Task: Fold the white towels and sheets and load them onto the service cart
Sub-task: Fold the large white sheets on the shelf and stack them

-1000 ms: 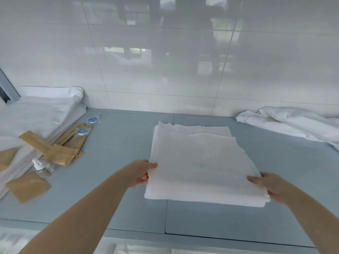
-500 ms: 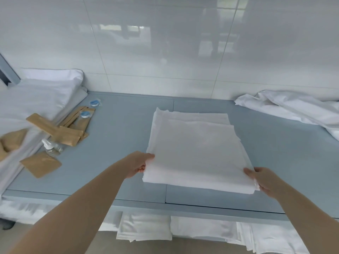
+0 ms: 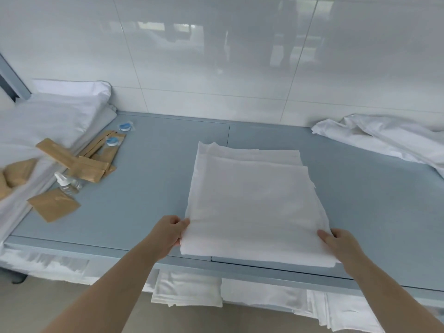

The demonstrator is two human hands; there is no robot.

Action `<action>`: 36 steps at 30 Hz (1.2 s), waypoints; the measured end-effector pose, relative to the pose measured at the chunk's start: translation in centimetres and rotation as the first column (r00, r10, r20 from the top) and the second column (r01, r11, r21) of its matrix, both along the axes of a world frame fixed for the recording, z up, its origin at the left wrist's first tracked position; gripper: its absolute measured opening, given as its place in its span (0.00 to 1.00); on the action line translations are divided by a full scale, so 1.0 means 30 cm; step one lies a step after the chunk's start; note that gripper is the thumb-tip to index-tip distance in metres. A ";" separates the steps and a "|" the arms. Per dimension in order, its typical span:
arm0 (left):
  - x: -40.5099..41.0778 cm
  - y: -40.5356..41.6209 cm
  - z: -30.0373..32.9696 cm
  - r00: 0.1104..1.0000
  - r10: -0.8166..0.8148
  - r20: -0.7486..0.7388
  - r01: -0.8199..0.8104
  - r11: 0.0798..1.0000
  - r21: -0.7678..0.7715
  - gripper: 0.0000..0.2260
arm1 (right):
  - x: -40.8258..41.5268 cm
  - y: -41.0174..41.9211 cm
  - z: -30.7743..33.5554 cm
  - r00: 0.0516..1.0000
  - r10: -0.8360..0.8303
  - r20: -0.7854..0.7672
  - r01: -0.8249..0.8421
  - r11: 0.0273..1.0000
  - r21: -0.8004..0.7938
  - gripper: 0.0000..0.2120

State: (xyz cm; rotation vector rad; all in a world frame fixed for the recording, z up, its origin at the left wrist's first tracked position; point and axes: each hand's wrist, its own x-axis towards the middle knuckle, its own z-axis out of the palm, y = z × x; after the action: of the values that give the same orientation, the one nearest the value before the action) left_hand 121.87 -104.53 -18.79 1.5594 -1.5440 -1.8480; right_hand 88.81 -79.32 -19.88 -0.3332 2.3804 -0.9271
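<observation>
A folded white sheet (image 3: 252,200) lies on the blue-grey cart top (image 3: 149,188), its near edge at the cart's front rim. My left hand (image 3: 169,233) grips the near left corner, thumb on top and fingers under. The near right corner is held by my right hand (image 3: 341,246) in the same way. An unfolded white sheet (image 3: 384,140) lies crumpled at the back right. Folded white linen (image 3: 189,292) sits on the shelf below the top.
A stack of white pillows and linen (image 3: 52,116) fills the left end. Brown paper sachets (image 3: 84,164), a small clear bottle (image 3: 66,185) and two blue-capped items (image 3: 125,127) lie beside it. A glossy white tiled wall (image 3: 216,56) backs the cart.
Both hands have drawn the folded sheet toward me, up to the cart's front edge. The view has tilted down, and the lower shelf with its linen now shows.
</observation>
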 end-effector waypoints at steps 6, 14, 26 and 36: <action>0.014 0.043 0.046 0.991 -0.038 0.128 0.041 0.999 -0.024 0.11 | -0.011 0.029 0.049 0.989 0.003 0.145 -0.013 0.998 0.068 0.11; -0.189 0.076 0.044 0.810 -0.142 0.569 0.584 0.278 -0.763 0.14 | 0.203 -0.198 0.105 0.728 0.382 -0.569 -0.442 0.896 0.037 0.11; -0.240 0.062 -0.121 0.557 -0.148 0.817 0.814 0.290 -0.503 0.32 | 0.064 -0.269 -0.067 0.510 0.729 -0.457 -0.459 0.679 0.573 0.27; -0.326 -0.115 -0.082 0.794 -0.095 0.601 0.608 0.095 -0.788 0.10 | 0.183 -0.603 -0.053 0.416 0.721 -0.554 -0.588 0.678 0.440 0.26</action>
State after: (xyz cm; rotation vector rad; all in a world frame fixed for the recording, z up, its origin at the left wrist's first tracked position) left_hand 112.07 -107.99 -21.24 0.8449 -2.6743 -0.1233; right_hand 94.30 -97.40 -21.47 -1.6915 2.5251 -0.1675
